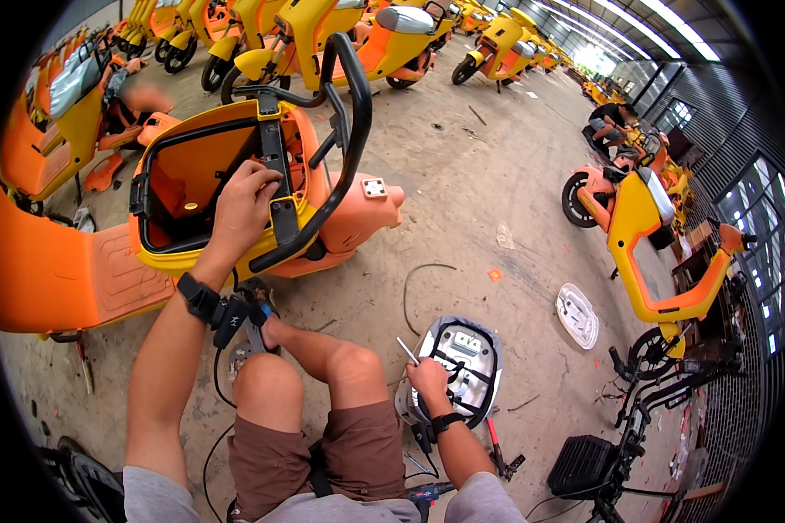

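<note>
- Orange-and-yellow scooter body [235,200]: it stands on the concrete floor [480,200] just in front of the seated person, its seat lifted off so the under-seat compartment [183,192] lies open.
- Left hand [246,202]: closed over the black bracket [275,187] that runs across the compartment's mouth, fingers curled onto its upper part; a black strap sits on the wrist.
- Right hand [429,379]: closed on the edge of the detached seat [459,362], which lies upside down on the floor beside the right knee, grey underside and black frame up. A thin light rod pokes out above the fingers; whether the hand holds it cannot be told.
- Black grab rail [351,131]: arches over the rear of the body, just right of the left hand.
- Surroundings: a white cover [577,315] lies well apart on the floor; a second scooter [645,227] stands to the right, rows of others behind.
- Step in hand, as judged: work at the seat mount, with the bracket steadied and the seat within reach.
- Next move, as judged: it calls for a firm hold on the seat and a careful line-up with the bracket, clear of the rail.
</note>
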### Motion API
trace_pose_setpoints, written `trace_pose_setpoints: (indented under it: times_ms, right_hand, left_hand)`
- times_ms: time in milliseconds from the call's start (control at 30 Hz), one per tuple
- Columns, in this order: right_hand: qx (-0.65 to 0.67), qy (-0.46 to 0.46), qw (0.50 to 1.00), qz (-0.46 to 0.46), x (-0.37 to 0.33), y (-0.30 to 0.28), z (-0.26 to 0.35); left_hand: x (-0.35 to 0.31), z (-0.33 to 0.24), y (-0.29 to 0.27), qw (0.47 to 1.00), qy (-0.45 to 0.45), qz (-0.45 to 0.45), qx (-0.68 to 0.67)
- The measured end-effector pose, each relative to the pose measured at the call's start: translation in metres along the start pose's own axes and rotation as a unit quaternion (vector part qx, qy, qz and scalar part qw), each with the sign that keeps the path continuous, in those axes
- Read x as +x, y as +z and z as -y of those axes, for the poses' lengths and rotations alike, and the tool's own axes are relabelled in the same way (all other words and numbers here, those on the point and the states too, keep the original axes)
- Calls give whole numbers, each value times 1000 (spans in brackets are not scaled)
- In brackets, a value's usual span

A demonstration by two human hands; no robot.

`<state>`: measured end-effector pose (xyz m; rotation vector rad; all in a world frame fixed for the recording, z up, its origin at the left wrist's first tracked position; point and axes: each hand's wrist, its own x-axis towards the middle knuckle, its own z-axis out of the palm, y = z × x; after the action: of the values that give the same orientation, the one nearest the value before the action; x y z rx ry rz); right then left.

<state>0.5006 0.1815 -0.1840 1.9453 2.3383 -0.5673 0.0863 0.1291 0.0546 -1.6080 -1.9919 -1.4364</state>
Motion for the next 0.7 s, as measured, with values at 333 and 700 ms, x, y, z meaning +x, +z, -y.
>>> trace_pose_setpoints:
  times_ms: [333, 700]
  right_hand:
    - [-36, -13, 999, 3, 5, 13, -3]
    - [-53, -93, 993, 52, 15, 14, 2]
  left_hand:
    - [2, 0, -2, 997, -45, -8, -55]
    - [-30, 42, -60, 992, -75, 51, 89]
